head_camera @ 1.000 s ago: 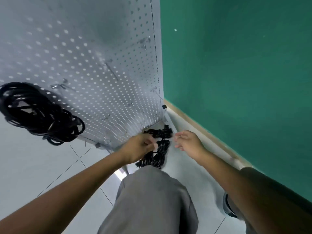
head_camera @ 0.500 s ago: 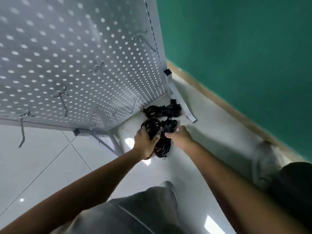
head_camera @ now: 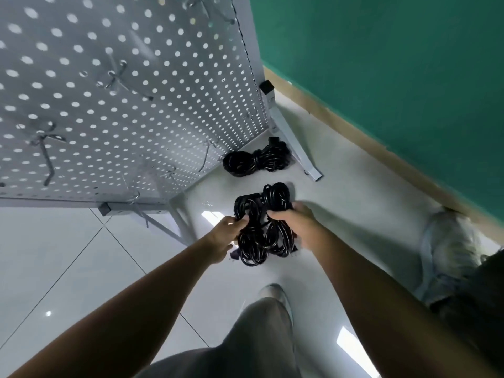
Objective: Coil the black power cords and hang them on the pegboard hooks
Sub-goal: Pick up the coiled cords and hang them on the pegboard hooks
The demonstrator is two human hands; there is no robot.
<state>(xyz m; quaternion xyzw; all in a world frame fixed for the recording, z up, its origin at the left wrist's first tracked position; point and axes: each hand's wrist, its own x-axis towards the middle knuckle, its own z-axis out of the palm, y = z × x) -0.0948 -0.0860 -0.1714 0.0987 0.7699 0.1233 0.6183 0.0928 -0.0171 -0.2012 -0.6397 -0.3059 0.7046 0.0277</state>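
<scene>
Two hands are gripping one tangle of black cord [head_camera: 261, 225] just above the floor [head_camera: 68, 255]: the left hand [head_camera: 223, 238] is curling its fingers round the bundle's left loops and the right hand [head_camera: 297, 227] is clamping its fingers over the right side. A second ago the hands were only reaching in at the cords lying at the foot of the pegboard [head_camera: 122, 91]; half a second ago they were closing on them; now the bundle is coming clear of the floor and standing apart from the second cord [head_camera: 256, 160], which is lying tied up against the board's leg [head_camera: 291, 143]. The view is also dropping lower, so the coil hanging at the left edge earlier is no longer showing.

The held bundle looks like two loose coils knotted together, so it is probably needing separating or rewinding before hanging. Bare hooks [head_camera: 46, 156] are waiting on the board above. I judge the pickup done and the tidying and hanging still ahead, with the floor cord remaining after that. Loops slipping free while being lifted seems the main risk.
</scene>
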